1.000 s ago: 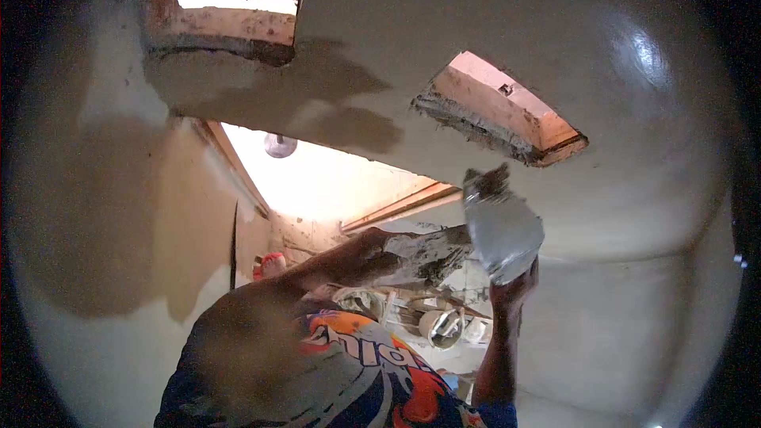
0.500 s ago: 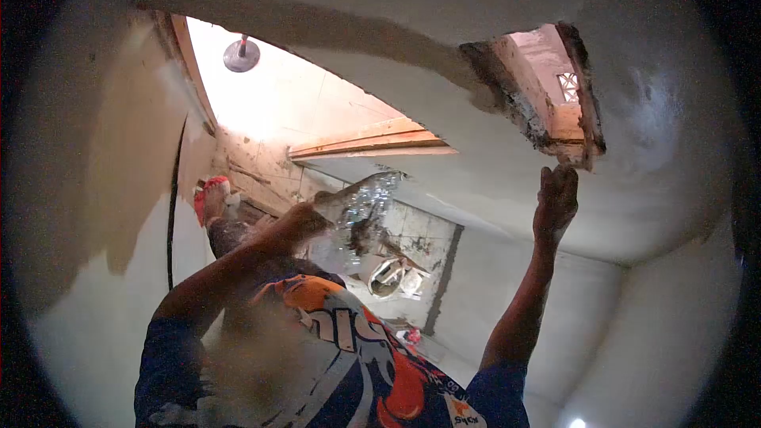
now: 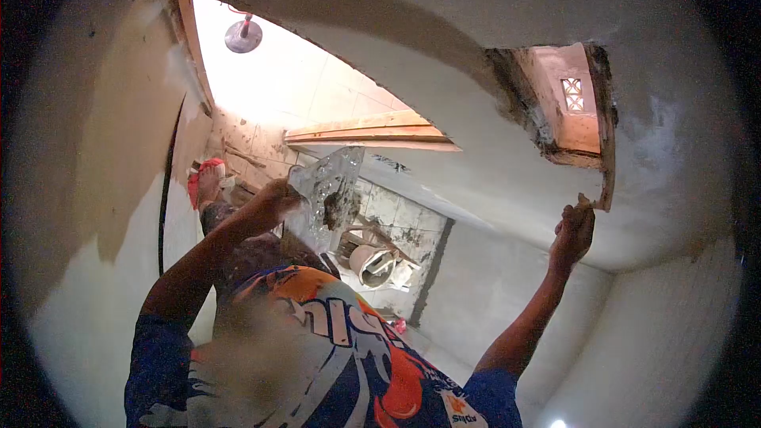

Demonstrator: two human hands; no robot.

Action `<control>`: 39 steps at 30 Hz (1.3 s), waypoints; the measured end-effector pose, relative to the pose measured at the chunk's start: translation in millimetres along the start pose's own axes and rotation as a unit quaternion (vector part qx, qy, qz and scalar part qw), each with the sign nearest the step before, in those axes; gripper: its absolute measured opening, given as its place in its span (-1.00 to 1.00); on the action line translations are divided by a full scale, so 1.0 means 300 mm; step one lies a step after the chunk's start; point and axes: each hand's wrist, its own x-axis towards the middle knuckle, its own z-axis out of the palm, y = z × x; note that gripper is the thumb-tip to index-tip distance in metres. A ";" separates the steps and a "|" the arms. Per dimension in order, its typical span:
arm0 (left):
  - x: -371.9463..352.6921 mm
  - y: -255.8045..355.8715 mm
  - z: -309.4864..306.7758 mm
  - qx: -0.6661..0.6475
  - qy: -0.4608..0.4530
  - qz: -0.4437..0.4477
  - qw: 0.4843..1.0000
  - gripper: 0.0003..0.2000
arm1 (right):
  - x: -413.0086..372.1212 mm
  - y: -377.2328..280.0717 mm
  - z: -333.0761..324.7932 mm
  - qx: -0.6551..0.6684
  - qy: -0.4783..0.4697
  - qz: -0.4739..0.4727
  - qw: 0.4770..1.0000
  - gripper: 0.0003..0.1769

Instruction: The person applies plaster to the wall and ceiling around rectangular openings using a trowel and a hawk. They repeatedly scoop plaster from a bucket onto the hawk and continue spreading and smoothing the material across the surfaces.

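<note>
My left hand (image 3: 273,196) is closed on the edge of a shiny, flat plate (image 3: 321,194) smeared with dark and grey plaster, held out in front of my body. My raised right hand (image 3: 574,231) is closed at the lower corner of a small wall opening (image 3: 583,133). A small, pale, flat end (image 3: 585,200) sticks out above its fingers, close to the opening's rough, dark edge. The fingers hide most of it, so its kind does not show.
Below the plate, a round bucket (image 3: 372,265) stands on the stained tiled floor. A large doorway (image 3: 317,99) with a wooden frame lies at upper left, with a round lamp-like fixture (image 3: 243,35) beyond it. Smooth grey walls (image 3: 499,269) surround me; my foot (image 3: 208,182) wears a red-strapped sandal.
My right hand has moved right and down along the opening's edge. My left hand and the plate have moved left and up, and the plate shows less blurred. The whole view has shifted a little.
</note>
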 end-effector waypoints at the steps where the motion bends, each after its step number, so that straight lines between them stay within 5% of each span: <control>1: 0.010 -0.100 0.015 0.099 0.029 0.102 0.989 -0.78 | -0.006 0.019 -0.010 -0.003 0.017 0.003 1.000 -0.56; 2: 0.012 -0.160 0.020 0.194 0.057 0.203 0.958 -0.77 | -0.014 0.052 -0.017 -0.004 0.017 0.005 1.000 -0.56; 4: 0.003 -0.173 0.021 0.217 0.086 0.230 0.945 -0.76 | -0.033 0.138 -0.039 -0.169 0.077 -0.113 0.976 -0.55; 5: 0.004 -0.161 0.024 0.242 0.119 0.257 0.928 -0.75 | -0.056 0.130 -0.042 -0.201 0.053 -0.092 0.974 -0.57; 9: 0.022 -0.122 0.018 0.164 0.090 0.224 0.956 -0.74 | -0.091 0.009 0.029 -0.210 0.041 -0.183 0.959 -0.64; 15: 0.047 -0.068 0.014 0.206 0.106 0.305 0.924 -0.74 | -0.012 -0.133 0.135 -0.203 0.030 -0.144 0.968 -0.71; 20: 0.040 -0.079 0.035 0.189 0.118 0.270 0.937 -0.83 | 0.009 -0.178 0.115 -0.163 0.007 -0.062 0.985 -0.66; 22: 0.024 -0.080 0.037 0.185 0.126 0.248 0.943 -0.84 | 0.019 -0.147 0.073 -0.124 0.024 -0.162 0.979 -0.63; 23: 0.017 -0.079 0.038 0.179 0.132 0.227 0.948 -0.84 | -0.016 -0.255 0.077 -0.097 -0.018 -0.027 0.995 -0.63; 26: 0.006 -0.068 0.041 0.160 0.121 0.166 0.965 -0.83 | -0.006 -0.163 0.035 -0.040 -0.023 0.020 0.999 -0.61; 32: -0.009 -0.142 0.044 0.195 0.107 0.155 0.963 -0.80 | -0.081 -0.059 0.012 -0.174 0.043 -0.103 0.978 -0.54; 36: 0.002 -0.119 0.032 0.180 0.088 0.150 0.968 -0.77 | -0.099 -0.106 0.040 -0.185 -0.016 -0.106 0.977 -0.63; 37: -0.002 -0.068 0.028 0.094 0.086 0.079 0.989 -0.78 | -0.089 -0.163 0.075 -0.222 -0.009 -0.187 0.957 -0.64; 39: -0.001 -0.063 0.028 0.010 0.081 0.007 0.997 -0.78 | -0.062 -0.189 0.113 -0.201 0.002 -0.140 0.970 -0.64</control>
